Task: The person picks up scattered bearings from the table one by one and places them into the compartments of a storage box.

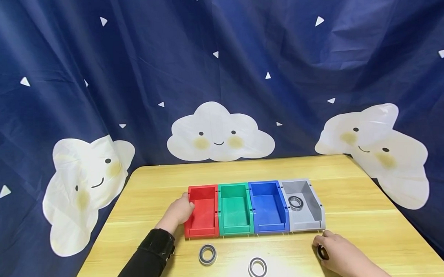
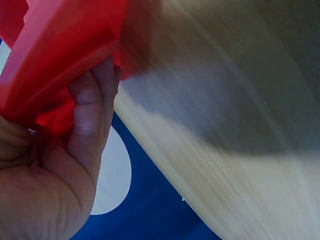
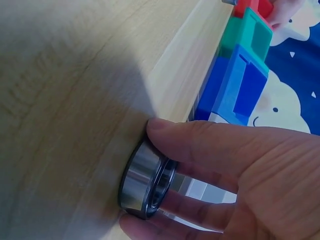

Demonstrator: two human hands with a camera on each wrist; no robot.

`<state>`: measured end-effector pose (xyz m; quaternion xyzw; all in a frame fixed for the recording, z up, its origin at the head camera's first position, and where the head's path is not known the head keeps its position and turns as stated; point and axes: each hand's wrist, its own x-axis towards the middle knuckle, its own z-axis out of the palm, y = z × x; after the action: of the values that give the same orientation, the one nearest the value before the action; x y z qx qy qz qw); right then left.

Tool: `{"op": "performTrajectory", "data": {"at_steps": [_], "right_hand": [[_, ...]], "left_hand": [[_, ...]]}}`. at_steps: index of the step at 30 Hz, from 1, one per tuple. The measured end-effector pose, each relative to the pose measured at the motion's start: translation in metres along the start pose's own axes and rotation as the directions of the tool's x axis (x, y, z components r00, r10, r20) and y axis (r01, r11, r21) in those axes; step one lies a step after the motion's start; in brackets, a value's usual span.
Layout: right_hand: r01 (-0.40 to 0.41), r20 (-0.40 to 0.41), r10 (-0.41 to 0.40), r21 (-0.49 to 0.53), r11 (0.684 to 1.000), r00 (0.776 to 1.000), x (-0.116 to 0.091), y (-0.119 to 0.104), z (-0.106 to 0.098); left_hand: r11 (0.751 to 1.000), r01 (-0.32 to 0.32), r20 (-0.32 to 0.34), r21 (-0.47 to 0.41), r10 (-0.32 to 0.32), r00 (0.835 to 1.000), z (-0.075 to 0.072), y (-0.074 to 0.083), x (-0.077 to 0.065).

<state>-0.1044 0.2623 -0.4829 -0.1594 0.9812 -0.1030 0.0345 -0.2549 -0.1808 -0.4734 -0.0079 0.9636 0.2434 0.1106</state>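
Observation:
My left hand holds the left wall of the red bin; in the left wrist view, fingers and thumb curl round its red plastic edge. In front of the grey bin, my right hand pinches a ball bearing by its outer rim, low at the tabletop. Another bearing lies inside the grey bin, near its left wall. Two more bearings rest on the table: one before the red bin, the other nearer the front, before the blue bin.
A green bin stands between the red and blue ones, all four bins side by side in a row. They stand on a wooden table. Behind it hangs a dark blue curtain with cloud faces.

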Motion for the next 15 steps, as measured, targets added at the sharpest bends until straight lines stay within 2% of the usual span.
{"op": "performTrajectory", "data": {"at_steps": [4, 10, 15], "right_hand": [[0.012, -0.011, -0.012, 0.004, 1.0, 1.0, -0.001, 0.0, 0.0], [0.058, -0.105, -0.059, -0.017, 0.998, 0.993, -0.003, -0.001, -0.004], [0.058, -0.093, -0.059, -0.01, 0.998, 0.994, -0.002, -0.002, -0.011]], "left_hand": [[1.0, 0.003, 0.003, 0.01, -0.003, 1.0, -0.002, 0.002, -0.002], [0.999, -0.016, -0.01, 0.041, 0.016, 1.0, -0.003, 0.003, -0.003], [0.999, -0.022, -0.008, 0.049, 0.022, 1.0, -0.002, 0.001, -0.001]]}}
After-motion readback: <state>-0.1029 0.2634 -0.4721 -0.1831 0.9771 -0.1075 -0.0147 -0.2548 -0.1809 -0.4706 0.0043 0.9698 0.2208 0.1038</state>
